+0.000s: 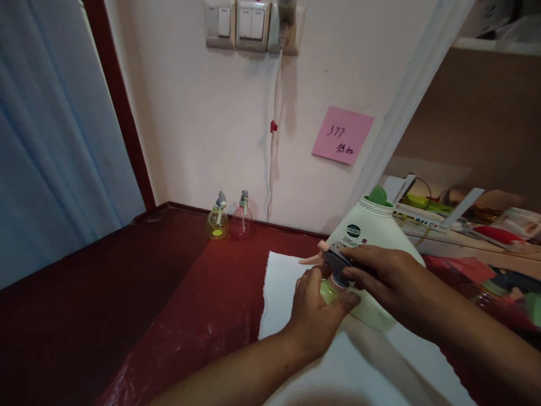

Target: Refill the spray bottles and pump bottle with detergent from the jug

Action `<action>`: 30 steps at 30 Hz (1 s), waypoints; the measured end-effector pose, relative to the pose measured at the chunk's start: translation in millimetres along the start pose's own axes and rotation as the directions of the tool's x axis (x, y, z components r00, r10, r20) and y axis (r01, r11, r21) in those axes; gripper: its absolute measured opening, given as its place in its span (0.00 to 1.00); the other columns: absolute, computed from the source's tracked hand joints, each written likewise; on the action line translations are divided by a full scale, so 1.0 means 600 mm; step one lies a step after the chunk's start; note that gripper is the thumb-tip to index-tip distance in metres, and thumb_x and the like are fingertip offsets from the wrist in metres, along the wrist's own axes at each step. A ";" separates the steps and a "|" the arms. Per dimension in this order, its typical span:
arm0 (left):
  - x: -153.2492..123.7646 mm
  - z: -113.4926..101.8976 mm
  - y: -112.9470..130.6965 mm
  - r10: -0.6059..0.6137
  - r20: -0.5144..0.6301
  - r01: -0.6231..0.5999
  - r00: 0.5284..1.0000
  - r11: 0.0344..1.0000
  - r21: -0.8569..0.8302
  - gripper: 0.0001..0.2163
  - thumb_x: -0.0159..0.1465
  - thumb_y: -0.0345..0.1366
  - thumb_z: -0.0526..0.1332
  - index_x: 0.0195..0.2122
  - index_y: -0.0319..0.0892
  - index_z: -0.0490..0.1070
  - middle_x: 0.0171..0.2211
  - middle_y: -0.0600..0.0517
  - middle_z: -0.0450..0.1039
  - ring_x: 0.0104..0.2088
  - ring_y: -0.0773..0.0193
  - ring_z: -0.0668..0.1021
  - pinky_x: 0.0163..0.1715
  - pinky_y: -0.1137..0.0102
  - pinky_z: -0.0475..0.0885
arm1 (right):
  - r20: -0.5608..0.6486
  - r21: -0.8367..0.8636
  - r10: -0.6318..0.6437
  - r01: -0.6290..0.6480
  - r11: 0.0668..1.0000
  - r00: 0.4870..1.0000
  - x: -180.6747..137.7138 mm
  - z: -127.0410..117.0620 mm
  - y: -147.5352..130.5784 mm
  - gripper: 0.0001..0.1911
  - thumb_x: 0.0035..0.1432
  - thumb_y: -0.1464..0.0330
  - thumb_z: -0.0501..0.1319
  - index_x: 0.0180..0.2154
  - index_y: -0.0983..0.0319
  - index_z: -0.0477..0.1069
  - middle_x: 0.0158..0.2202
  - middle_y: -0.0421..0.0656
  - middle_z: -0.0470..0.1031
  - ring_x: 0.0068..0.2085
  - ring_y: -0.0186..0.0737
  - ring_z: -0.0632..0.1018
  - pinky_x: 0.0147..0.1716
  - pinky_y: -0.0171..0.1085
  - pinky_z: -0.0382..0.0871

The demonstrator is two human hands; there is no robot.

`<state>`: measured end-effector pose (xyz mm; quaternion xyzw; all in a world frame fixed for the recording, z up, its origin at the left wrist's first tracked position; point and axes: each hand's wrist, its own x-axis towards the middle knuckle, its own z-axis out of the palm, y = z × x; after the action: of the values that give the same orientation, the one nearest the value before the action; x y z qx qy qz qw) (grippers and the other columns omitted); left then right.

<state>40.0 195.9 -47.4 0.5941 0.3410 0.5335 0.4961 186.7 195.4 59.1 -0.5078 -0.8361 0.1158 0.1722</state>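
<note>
My left hand is wrapped round the body of a small yellow-green spray bottle. With my fingers closed on it, my right hand grips the bottle's dark grey spray head, which has a peach trigger and sits at the bottle neck. Whether the head is screwed tight cannot be made out. Behind the bottle stands a large pale green jug with an uncapped mouth and a green piece inside it. A white sheet lies beneath them.
Two round spray bottles, one yellow and one pink, stand by the wall on the dark red table. To the right are a cluttered shelf and a red plastic bag. A cable hangs down the wall.
</note>
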 end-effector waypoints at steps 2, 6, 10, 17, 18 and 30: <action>0.002 0.006 0.002 -0.052 -0.020 0.048 0.998 0.987 -0.153 0.24 0.57 0.38 0.73 0.53 0.44 0.70 0.53 0.48 0.77 0.52 0.54 0.77 0.53 0.63 0.70 | -0.001 -0.016 0.006 -0.006 1.000 1.000 -0.001 0.000 -0.001 0.15 0.67 0.61 0.51 0.41 0.56 0.75 0.38 0.44 0.80 0.39 0.45 0.78 0.38 0.43 0.68; 0.007 0.011 0.007 -0.114 -0.036 0.101 0.993 0.962 -0.254 0.20 0.54 0.32 0.73 0.48 0.42 0.74 0.47 0.49 0.80 0.49 0.55 0.79 0.51 0.64 0.71 | -0.010 -0.012 0.004 -0.004 1.000 1.000 -0.002 0.000 -0.001 0.14 0.66 0.62 0.51 0.42 0.56 0.75 0.39 0.43 0.80 0.39 0.44 0.79 0.39 0.42 0.68; 0.008 -0.002 0.002 0.017 -0.010 -0.018 1.000 0.992 -0.122 0.13 0.60 0.36 0.69 0.46 0.43 0.77 0.48 0.49 0.79 0.51 0.53 0.77 0.53 0.63 0.69 | 0.001 -0.021 0.002 -0.002 1.000 1.000 -0.003 0.001 0.002 0.15 0.67 0.62 0.51 0.42 0.57 0.75 0.40 0.44 0.80 0.40 0.45 0.78 0.40 0.44 0.69; 0.003 -0.010 -0.008 0.064 0.064 -0.064 0.996 0.998 -0.003 0.16 0.65 0.41 0.65 0.52 0.43 0.75 0.54 0.45 0.76 0.57 0.50 0.73 0.58 0.59 0.65 | -0.015 -0.018 -0.004 0.004 1.000 1.000 -0.003 0.003 0.004 0.16 0.66 0.62 0.51 0.46 0.55 0.76 0.42 0.46 0.80 0.43 0.47 0.79 0.43 0.46 0.70; 0.004 -0.007 -0.008 0.032 0.044 -0.029 0.998 0.997 -0.073 0.18 0.63 0.40 0.68 0.53 0.44 0.73 0.54 0.46 0.76 0.56 0.50 0.74 0.58 0.60 0.66 | -0.015 -0.021 -0.004 0.003 1.000 1.000 -0.003 0.003 0.004 0.16 0.66 0.62 0.51 0.46 0.55 0.76 0.42 0.46 0.80 0.43 0.46 0.79 0.43 0.45 0.71; 0.006 -0.009 -0.007 0.094 0.066 -0.088 0.993 0.992 -0.087 0.12 0.67 0.40 0.63 0.48 0.43 0.78 0.49 0.48 0.79 0.52 0.53 0.76 0.55 0.63 0.67 | -0.008 -0.012 0.013 -0.013 1.000 1.000 -0.002 0.004 0.007 0.18 0.65 0.62 0.51 0.48 0.55 0.76 0.42 0.46 0.80 0.43 0.48 0.79 0.43 0.47 0.70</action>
<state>35.8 201.9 -50.7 0.6061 0.2733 0.5482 0.5074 189.6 196.1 54.9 -0.5148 -0.8326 0.1100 0.1720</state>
